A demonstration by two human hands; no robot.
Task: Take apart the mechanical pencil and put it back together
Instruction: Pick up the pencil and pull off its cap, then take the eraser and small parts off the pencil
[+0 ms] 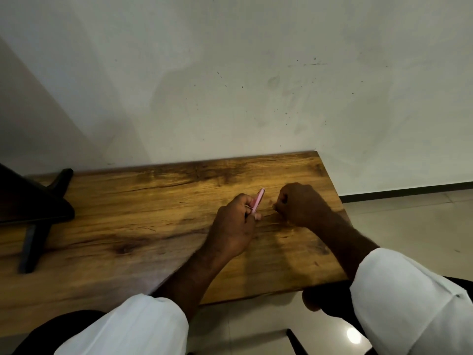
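Pink pencil barrel (258,201) sits pinched in my left hand (234,226), fingers wrapped around its lower part, the free end tilting up and away toward the wall (230,73). My right hand (299,203) rests just right of the barrel on the wooden bench (128,213), curled into a loose fist; I cannot tell whether that grip holds anything. A dark stand (38,213) sits far left of the barrel.
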